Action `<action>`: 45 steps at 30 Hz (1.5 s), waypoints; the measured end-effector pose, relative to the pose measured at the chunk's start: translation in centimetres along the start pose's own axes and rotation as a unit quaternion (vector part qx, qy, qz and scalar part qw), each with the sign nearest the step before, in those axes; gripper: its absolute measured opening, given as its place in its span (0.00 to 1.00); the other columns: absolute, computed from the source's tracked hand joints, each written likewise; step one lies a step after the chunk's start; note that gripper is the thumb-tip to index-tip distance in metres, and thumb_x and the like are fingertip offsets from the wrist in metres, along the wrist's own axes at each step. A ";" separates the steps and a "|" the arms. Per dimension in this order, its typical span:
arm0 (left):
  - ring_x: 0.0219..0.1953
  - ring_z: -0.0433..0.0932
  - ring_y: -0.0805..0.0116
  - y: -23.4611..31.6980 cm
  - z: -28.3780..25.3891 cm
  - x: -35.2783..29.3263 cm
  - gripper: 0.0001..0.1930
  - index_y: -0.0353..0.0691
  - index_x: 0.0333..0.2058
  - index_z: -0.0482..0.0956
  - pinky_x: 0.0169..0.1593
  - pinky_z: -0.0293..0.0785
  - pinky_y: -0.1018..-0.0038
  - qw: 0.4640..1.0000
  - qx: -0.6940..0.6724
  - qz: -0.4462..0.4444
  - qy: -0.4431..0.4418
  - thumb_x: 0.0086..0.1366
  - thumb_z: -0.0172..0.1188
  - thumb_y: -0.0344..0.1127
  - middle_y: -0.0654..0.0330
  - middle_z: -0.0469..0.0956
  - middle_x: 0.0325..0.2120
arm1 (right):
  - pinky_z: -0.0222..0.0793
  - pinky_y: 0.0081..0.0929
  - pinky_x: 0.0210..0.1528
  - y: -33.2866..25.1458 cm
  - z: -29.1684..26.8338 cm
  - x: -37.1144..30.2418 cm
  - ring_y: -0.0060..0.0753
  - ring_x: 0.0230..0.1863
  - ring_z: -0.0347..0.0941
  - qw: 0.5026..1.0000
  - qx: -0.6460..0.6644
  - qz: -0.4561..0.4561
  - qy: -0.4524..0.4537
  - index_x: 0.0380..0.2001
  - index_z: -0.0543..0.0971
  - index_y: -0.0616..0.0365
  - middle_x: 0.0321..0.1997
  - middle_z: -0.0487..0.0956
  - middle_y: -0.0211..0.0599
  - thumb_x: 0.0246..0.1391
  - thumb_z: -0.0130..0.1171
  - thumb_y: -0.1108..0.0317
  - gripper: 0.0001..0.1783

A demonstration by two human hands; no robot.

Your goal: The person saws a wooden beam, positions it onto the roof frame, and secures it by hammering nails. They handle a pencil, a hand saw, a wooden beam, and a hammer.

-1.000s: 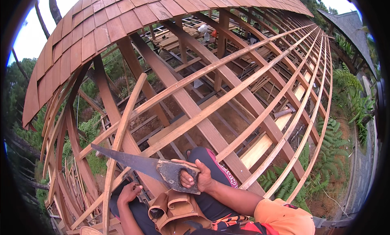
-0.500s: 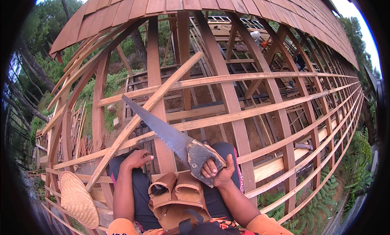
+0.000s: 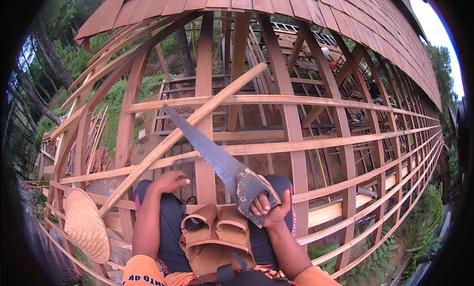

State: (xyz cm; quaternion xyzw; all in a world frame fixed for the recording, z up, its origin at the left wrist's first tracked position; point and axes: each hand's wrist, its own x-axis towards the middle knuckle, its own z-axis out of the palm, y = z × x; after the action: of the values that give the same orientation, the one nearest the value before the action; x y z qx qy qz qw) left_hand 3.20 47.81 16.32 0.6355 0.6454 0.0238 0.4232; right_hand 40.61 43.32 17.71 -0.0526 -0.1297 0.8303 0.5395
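My right hand (image 3: 270,207) grips the dark, worn handle of a handsaw (image 3: 212,150). Its toothed blade slants up to the far left, and the tip overlaps a loose diagonal wooden batten (image 3: 163,155) in view; I cannot tell if they touch. Over my left knee, my left hand (image 3: 170,181) holds nothing, its fingers loosely extended toward the right. A brown leather tool pouch (image 3: 217,249) sits at my waist between my thighs. Something dark shows in its left pocket.
Long horizontal battens (image 3: 345,141) cross upright reddish rafters (image 3: 204,73). Shingles (image 3: 237,0) cover the roof above. A woven hat-like piece (image 3: 86,226) lies at the lower left. Through the gaps, ground and stacked timber (image 3: 96,143) show well below. Ferns (image 3: 375,256) grow at the lower right.
My view has turned slightly, so the framework sits further right. The left hand has lifted a little and its fingers have straightened. The saw stays in my right hand, its blade still slanting up-left.
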 end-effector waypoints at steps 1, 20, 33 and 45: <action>0.32 0.82 0.53 -1.2 0.5 0.2 0.27 0.32 0.47 0.80 0.38 0.75 0.60 0.997 0.023 0.055 0.039 0.66 0.60 0.55 0.46 0.82 0.29 | 0.63 0.21 0.23 0.1 -0.1 0.0 0.20 0.17 0.61 1.000 0.012 0.000 -0.005 0.71 0.54 0.67 0.17 0.65 0.25 0.59 0.46 0.26 0.56; 0.26 0.79 0.71 -3.6 1.8 1.7 0.23 0.31 0.46 0.81 0.32 0.75 0.71 0.994 -0.105 0.032 0.005 0.64 0.66 0.48 0.57 0.82 0.24 | 0.63 0.21 0.25 0.4 0.6 0.3 0.21 0.18 0.61 0.999 0.021 0.010 -0.047 0.72 0.56 0.65 0.20 0.65 0.28 0.66 0.44 0.36 0.47; 0.34 0.84 0.53 0.7 1.0 -2.3 0.26 0.28 0.49 0.78 0.40 0.78 0.63 0.997 -0.021 0.044 0.059 0.62 0.67 0.47 0.44 0.83 0.31 | 0.64 0.23 0.24 0.5 1.2 0.8 0.20 0.17 0.62 0.998 0.002 0.067 -0.017 0.73 0.51 0.67 0.18 0.66 0.27 0.62 0.46 0.29 0.55; 0.56 0.75 0.46 -10.1 0.3 -0.5 0.18 0.39 0.51 0.79 0.61 0.68 0.58 0.975 0.054 0.130 0.171 0.64 0.60 0.35 0.48 0.80 0.51 | 0.63 0.23 0.20 5.6 2.0 12.8 0.20 0.15 0.60 0.960 0.068 0.243 -0.122 0.71 0.58 0.66 0.16 0.64 0.26 0.67 0.39 0.32 0.48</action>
State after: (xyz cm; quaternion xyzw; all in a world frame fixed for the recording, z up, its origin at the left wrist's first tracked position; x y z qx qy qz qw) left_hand -4.78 45.27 10.69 0.7225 0.6202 0.1518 0.2650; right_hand 29.92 52.48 18.78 0.0558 -0.1212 0.9433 0.3039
